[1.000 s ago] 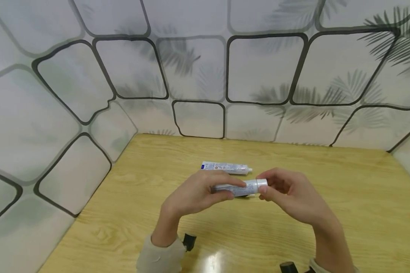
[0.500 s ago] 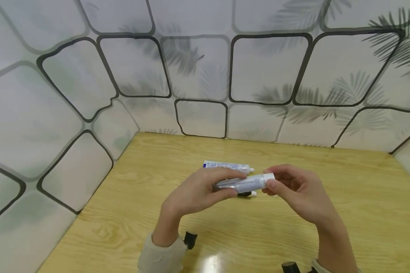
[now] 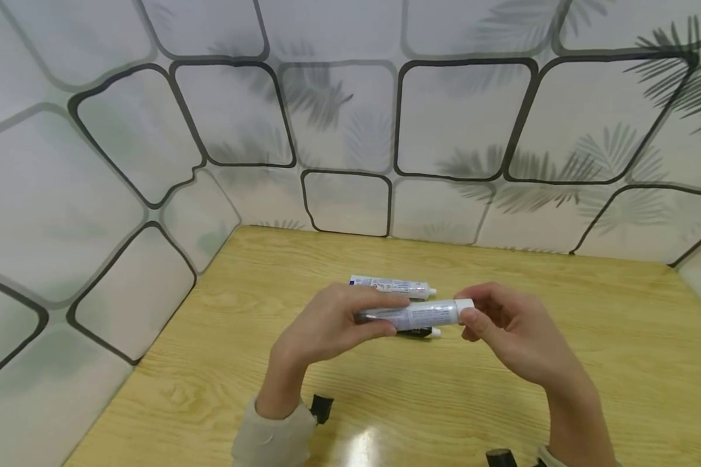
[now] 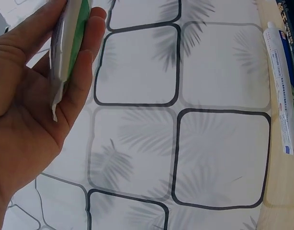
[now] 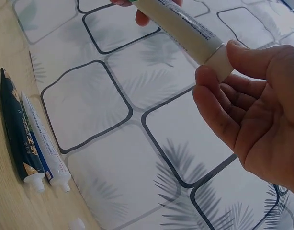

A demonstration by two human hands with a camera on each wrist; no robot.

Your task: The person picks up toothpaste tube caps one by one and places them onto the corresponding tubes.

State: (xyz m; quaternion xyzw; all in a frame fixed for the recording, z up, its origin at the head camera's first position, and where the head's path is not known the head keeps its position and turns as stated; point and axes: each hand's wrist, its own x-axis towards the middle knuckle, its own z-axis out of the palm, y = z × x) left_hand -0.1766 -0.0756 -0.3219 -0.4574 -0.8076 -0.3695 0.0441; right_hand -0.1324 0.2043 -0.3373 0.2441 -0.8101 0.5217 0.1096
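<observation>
My left hand point(image 3: 321, 327) holds a white toothpaste tube point(image 3: 423, 315) by its flat end, thumb on the near side and fingers on the far side. Green printing runs along this tube point(image 4: 79, 40) in the left wrist view. At the other end, my right hand point(image 3: 516, 334) pinches the white cap point(image 5: 219, 63) between thumb and fingers. The tube lies almost level above the table. Behind and below it are a white-and-blue toothpaste tube point(image 3: 391, 286) and a black toothpaste tube point(image 3: 417, 333), the black one partly hidden by the held tube and left hand.
The wooden table point(image 3: 239, 285) meets a patterned wall point(image 3: 438, 117) at the back and another at the left. A small white piece point(image 5: 77, 224) lies near the table's edge in the right wrist view. Black wrist mounts point(image 3: 321, 408) stick out by the sleeves.
Both hands and the held tube have shifted slightly right and away from me, uncovering more of the black tube. The tube tilted up at its cap end, then levelled somewhat; both grips stay.
</observation>
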